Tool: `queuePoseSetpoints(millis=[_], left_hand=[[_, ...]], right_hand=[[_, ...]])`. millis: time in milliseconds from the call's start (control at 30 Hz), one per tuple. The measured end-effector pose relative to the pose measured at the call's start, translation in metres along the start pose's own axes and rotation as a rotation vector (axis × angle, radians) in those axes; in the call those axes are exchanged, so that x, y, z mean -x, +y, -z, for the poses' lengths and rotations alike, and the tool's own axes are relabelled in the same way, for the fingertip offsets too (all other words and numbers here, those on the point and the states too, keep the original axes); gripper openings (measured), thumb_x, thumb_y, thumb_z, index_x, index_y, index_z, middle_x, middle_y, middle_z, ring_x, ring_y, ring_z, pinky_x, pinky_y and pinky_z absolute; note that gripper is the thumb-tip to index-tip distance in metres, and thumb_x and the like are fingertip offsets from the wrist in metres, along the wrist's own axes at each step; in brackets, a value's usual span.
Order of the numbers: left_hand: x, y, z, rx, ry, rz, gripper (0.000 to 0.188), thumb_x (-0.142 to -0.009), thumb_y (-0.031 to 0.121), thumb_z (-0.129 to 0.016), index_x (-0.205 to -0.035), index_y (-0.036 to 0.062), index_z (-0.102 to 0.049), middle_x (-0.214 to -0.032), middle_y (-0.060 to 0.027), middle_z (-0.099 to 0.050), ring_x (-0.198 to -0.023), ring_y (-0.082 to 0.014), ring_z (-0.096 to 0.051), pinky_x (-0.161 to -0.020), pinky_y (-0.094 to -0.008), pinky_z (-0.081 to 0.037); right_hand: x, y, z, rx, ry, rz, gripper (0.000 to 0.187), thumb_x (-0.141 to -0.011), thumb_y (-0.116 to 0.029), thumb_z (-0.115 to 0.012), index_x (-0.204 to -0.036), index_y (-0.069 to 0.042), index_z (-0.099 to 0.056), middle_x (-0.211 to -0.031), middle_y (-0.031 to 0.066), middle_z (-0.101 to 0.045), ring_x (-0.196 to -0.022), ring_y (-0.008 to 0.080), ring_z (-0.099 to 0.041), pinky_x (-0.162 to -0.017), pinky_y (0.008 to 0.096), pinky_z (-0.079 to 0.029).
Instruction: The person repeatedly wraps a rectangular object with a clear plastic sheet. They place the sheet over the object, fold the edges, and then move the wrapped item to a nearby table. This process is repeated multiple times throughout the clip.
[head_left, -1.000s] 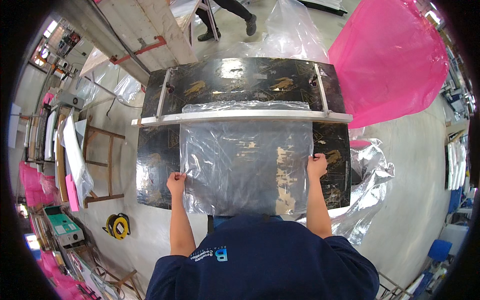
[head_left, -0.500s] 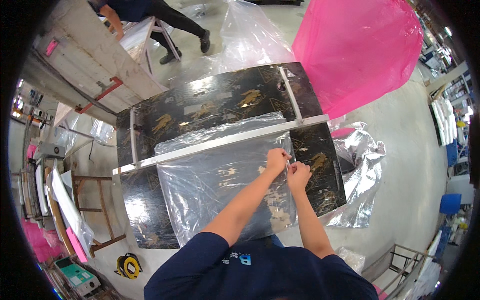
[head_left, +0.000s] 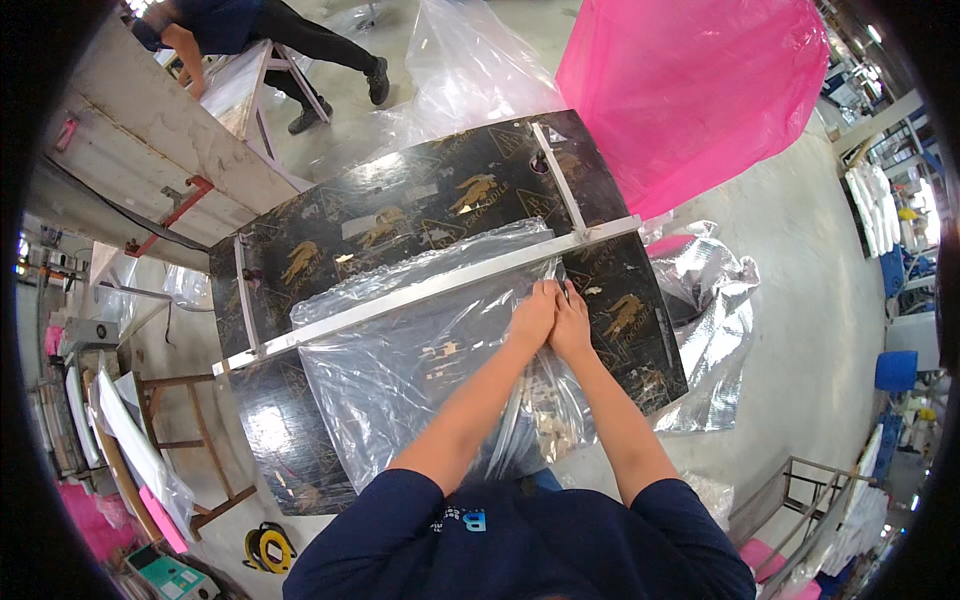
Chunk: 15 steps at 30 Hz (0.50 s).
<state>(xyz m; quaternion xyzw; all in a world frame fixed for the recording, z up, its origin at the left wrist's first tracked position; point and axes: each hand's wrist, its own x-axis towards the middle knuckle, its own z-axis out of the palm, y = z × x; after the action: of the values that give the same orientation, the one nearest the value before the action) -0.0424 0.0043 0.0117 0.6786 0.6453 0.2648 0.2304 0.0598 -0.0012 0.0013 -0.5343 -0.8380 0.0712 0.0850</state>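
Observation:
A clear plastic sheet (head_left: 395, 375) lies across a black board tabletop (head_left: 270, 425) with gold prints. It runs beneath a long metal bar (head_left: 440, 290), its far edge showing past the bar. My left hand (head_left: 534, 315) is closed on the gathered right side of the sheet, just nearer me than the bar. Close beside it, my right hand (head_left: 571, 322) is closed at the same bunched edge. Something small and dark shows at the right fingertips; what it is I cannot make out. Folds in the plastic run from both hands toward my body.
Two metal side arms (head_left: 560, 180) join the bar to the board. Pink plastic (head_left: 690, 100) stands beyond the far right corner, silver foil wrap (head_left: 705, 320) lies right. Another person (head_left: 240, 25) works far left at a bench. A yellow cable reel (head_left: 268, 548) sits on the floor.
Both hands have moved slightly away from me toward the bar and closer together. The sheet's right side has been drawn inward into folds. The whole view has shifted a little.

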Motion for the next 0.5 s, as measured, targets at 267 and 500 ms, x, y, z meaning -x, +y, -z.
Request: queuePoseSetpoints(millis=[267, 500], left_hand=[[0.110, -0.171, 0.144, -0.357, 0.122, -0.051, 0.031, -0.076, 0.006, -0.046, -0.107, 0.0070, -0.051, -0.089, -0.0131, -0.054, -0.083, -0.0289, -0.056, -0.068, -0.0392, -0.048], [0.407, -0.401, 0.391, -0.295, 0.010, 0.534, 0.024, -0.084, 0.018, -0.042, -0.099, 0.0064, -0.056, -0.095, -0.0114, -0.057, -0.088, -0.0266, -0.055, -0.073, -0.0374, -0.045]], right_hand=[[-0.006, -0.004, 0.009, 0.081, -0.057, 0.021, 0.059, -0.076, -0.005, -0.043, -0.133, -0.015, -0.029, -0.137, 0.0029, -0.029, -0.122, 0.0271, -0.031, -0.096, 0.0400, -0.031], [-0.003, -0.008, 0.016, 0.187, -0.046, 0.047, 0.060, -0.072, -0.003, -0.044, -0.131, -0.011, -0.033, -0.135, 0.0065, -0.033, -0.121, 0.0290, -0.034, -0.094, 0.0393, -0.033]])
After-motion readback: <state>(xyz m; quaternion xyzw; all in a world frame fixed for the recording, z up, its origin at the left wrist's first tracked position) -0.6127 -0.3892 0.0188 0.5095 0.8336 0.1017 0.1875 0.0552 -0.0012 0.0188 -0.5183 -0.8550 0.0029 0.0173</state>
